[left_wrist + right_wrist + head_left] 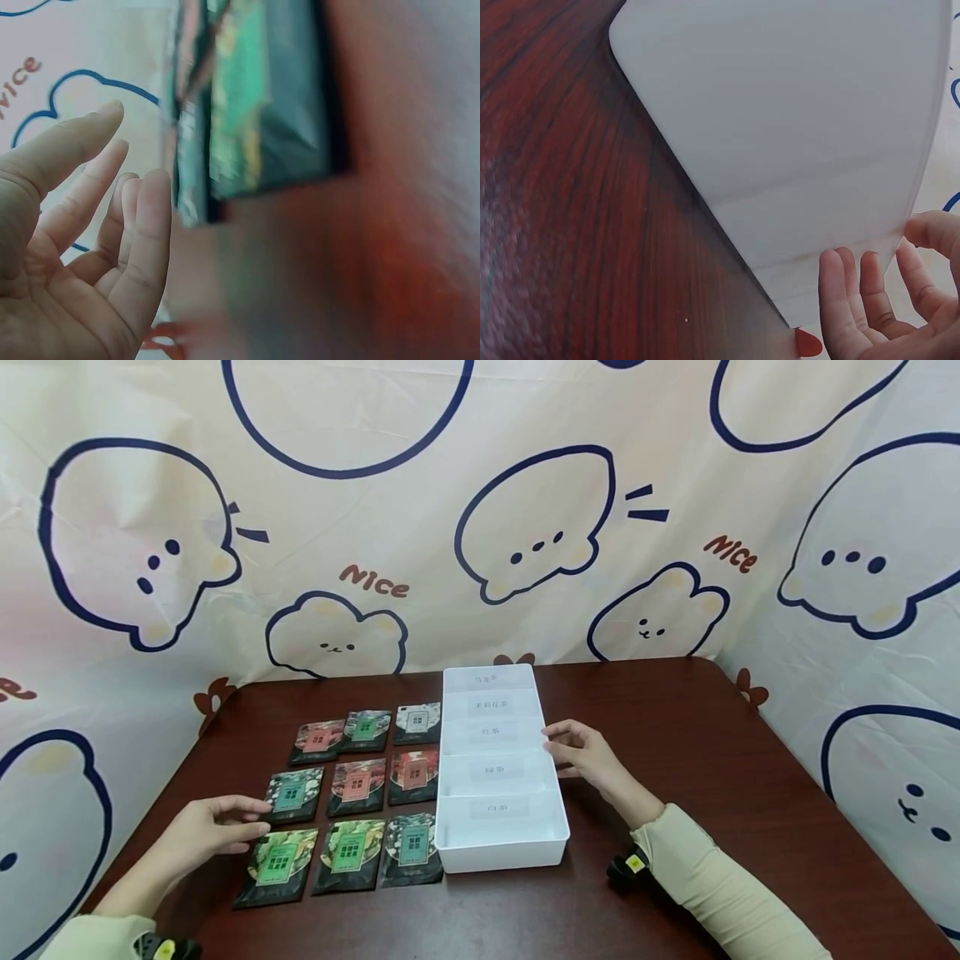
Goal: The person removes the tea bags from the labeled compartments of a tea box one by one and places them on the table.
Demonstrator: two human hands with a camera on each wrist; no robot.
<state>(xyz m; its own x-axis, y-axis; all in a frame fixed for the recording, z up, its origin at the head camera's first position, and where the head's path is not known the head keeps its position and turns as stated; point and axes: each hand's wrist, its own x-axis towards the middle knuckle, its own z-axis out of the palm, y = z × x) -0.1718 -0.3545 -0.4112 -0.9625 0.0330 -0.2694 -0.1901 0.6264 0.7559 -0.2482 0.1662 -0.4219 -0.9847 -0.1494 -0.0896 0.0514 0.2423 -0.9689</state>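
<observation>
Flat dark tea sachets with coloured labels lie in three rows to the left of a white divided box [501, 855]. My left hand [206, 831] hovers at the left edge of the rows, fingertips beside a teal sachet [294, 795] and a light-green sachet [277, 864]. In the left wrist view, its loosely bent fingers [146, 247] hold nothing and stand apart from the sachets. At the box's right side is my right hand [592, 758]. The right wrist view shows its thumb at the box rim and its relaxed fingers [836, 296] against the outer wall.
Across the box, compartments carry labels with Chinese tea names. Red sachets [357, 787], a dark-green sachet [366, 729] and a white-labelled sachet [417, 722] lie close to its left wall. A brown table [712, 735] meets a printed cloth backdrop [435, 543].
</observation>
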